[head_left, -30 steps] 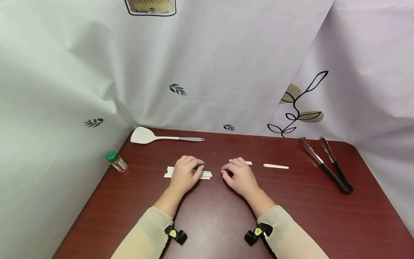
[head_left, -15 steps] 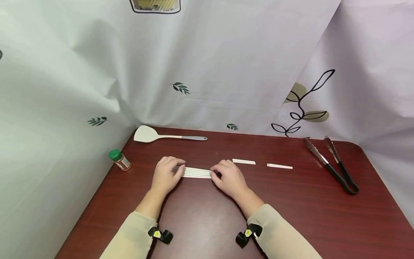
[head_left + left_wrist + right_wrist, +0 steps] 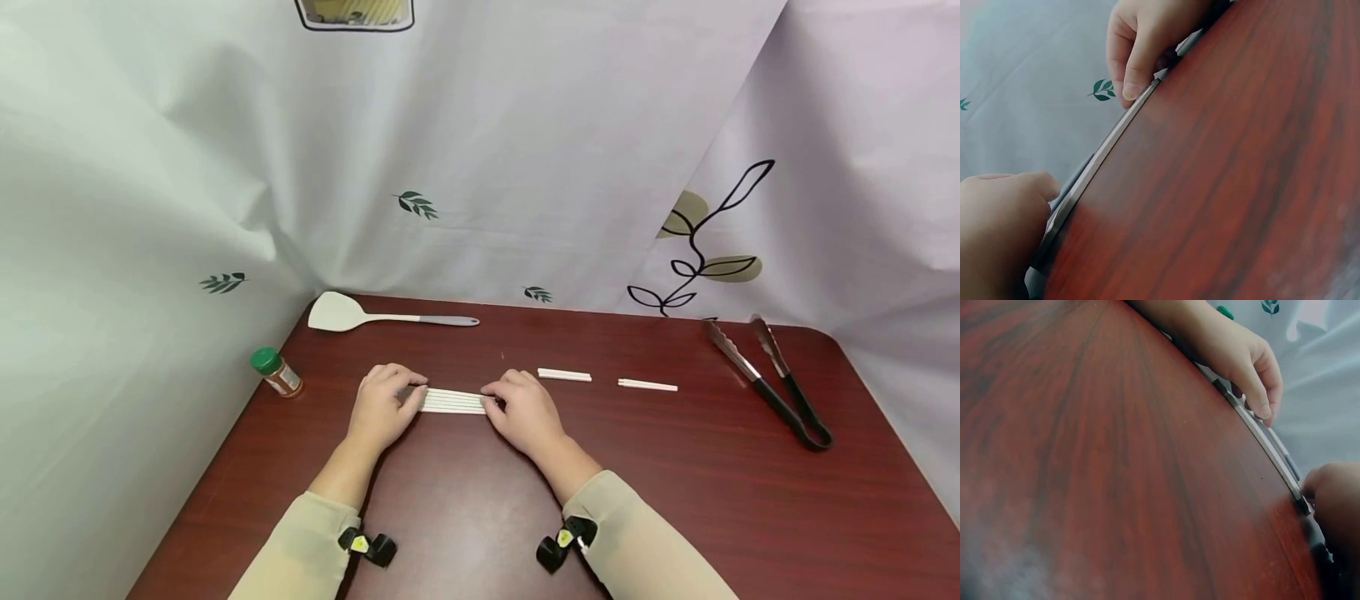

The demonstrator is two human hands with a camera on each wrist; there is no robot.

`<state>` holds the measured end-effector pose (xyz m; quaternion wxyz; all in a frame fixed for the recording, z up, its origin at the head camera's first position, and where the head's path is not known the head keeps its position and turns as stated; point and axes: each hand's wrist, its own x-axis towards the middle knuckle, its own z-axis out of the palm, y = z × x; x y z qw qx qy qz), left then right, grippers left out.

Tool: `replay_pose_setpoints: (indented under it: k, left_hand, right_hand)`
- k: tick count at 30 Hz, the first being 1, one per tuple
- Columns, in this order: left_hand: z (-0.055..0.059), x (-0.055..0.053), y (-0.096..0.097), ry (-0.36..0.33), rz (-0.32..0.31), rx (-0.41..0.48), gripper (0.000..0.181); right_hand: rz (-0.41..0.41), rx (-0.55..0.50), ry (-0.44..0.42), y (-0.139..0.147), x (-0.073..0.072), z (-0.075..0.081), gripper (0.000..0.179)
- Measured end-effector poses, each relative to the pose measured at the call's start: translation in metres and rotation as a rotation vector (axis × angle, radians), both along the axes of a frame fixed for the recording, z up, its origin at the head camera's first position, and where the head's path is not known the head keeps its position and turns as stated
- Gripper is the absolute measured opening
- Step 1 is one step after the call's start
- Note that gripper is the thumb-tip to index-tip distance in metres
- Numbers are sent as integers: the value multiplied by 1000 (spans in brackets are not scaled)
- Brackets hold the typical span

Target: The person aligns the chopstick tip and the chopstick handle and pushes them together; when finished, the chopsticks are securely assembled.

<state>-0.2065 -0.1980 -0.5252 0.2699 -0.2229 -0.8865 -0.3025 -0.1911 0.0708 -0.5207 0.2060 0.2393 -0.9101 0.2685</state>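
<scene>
A row of thin white sticks (image 3: 453, 402), resembling chopsticks, lies flat and side by side on the dark red table (image 3: 465, 475). Thumb and fingers of my left hand (image 3: 380, 404) pinch the row across its left end. At the right end, my right hand (image 3: 525, 414) grips it the same way, with the stick tips hidden under the fingers. Seen low from the left wrist view, the row (image 3: 1100, 156) is a thin pale strip on the wood. In the right wrist view my left hand (image 3: 1241, 362) has its thumb right at the sticks.
Two small groups of shorter white sticks, one nearer (image 3: 564, 375) and one farther right (image 3: 648, 385), lie beyond my right hand. A white spatula (image 3: 337, 312) rests at the back, a green-capped spice jar (image 3: 277, 372) at left, metal tongs (image 3: 772, 392) at right. Fabric walls (image 3: 480, 167) bound the table.
My left hand has moved left to the row's left end, and my right hand has moved left from the shorter sticks onto its right end. The row looks more tightly aligned.
</scene>
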Motion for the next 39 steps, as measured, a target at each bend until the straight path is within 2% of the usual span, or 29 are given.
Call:
replay_pose_setpoints:
  k: [5,13,21,26,33,39]
  left_hand:
    - [-1,0,0,-9,7,-6,8]
    - [2,2,1,-82,20,-33,8]
    - [0,1,1,-43,4,-23,9]
    - [-2,-1,1,-35,-3,-15,10]
    - [-2,-1,0,-51,-3,-14,11]
    - [0,1,1,-44,-4,5,20]
  right_hand:
    - [-7,18,-14,0,0,-1,13]
    - [5,16,-49,-1,1,1,7]
    - [-15,-21,-152,-4,5,8,5]
    - [-47,-21,-196,-5,5,7,4]
    - [-79,-57,-212,-6,5,7,6]
    - [-96,-144,-176,-6,4,5,6]
